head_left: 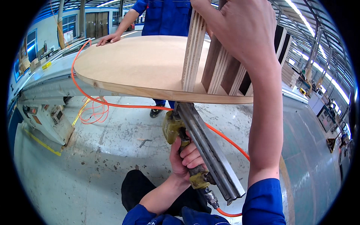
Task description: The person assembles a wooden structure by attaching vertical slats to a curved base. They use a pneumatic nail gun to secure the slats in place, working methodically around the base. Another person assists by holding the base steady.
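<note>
My left hand (180, 159) is wrapped round the grip of a yellow-green air nail gun (210, 153) with a long grey magazine. Its nose meets the underside of a rounded wooden board (131, 67) near the front edge. An orange air hose (221, 214) is coupled to the grip's lower end. Above the board, my right hand (242, 32) is closed over the upper part of an upright plywood strip (192, 56); some fingers are hidden. More upright layered strips (219, 71) stand in a row beside and behind my right forearm.
Across the board stands a co-worker in blue (163, 18), one hand (108, 39) resting on the board's far left. Hose coils (95, 112) lie on the worn floor beside a grey machine cabinet (48, 122). Stacked boards (288, 75) and machinery stand at right.
</note>
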Motion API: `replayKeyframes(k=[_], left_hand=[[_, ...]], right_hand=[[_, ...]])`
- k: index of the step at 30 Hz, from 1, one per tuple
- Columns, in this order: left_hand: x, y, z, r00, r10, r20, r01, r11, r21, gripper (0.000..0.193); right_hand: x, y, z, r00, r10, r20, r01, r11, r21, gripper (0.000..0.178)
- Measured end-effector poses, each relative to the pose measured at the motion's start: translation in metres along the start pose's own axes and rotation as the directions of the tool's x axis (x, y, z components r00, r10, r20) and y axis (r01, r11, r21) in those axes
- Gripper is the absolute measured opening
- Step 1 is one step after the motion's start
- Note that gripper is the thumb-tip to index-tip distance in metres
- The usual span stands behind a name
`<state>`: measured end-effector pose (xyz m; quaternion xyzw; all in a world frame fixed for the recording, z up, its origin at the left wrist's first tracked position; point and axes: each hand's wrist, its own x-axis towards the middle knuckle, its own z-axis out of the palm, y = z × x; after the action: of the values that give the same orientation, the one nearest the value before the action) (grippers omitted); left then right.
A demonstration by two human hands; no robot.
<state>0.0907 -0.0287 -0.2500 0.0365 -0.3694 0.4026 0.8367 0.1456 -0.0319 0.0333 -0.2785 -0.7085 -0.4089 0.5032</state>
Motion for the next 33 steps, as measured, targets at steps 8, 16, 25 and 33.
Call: replayKeyframes(k=[8,16,25,33], left_hand=[[-0.001,-0.001,0.001,1.0,-0.004,-0.025,0.004,1.0,-0.007,0.032],[-0.001,0.0,0.006,1.0,-0.023,-0.016,0.023,1.0,-0.01,0.031],[-0.001,-0.001,0.013,0.999,-0.025,-0.04,0.024,1.0,-0.02,0.028],[-0.004,-0.003,0.01,0.999,-0.029,0.017,0.029,1.0,0.003,0.032]], right_hand=[[0.001,0.005,0.004,0.999,0.04,0.013,-0.04,0.998,0.05,0.031],[0.001,-0.005,-0.005,1.0,-0.01,0.022,0.009,0.999,0.043,0.03],[0.002,0.0,0.001,0.998,0.047,0.035,-0.047,0.999,-0.004,0.03],[0.0,0.011,0.003,1.0,0.006,0.004,-0.007,0.996,0.092,0.03]])
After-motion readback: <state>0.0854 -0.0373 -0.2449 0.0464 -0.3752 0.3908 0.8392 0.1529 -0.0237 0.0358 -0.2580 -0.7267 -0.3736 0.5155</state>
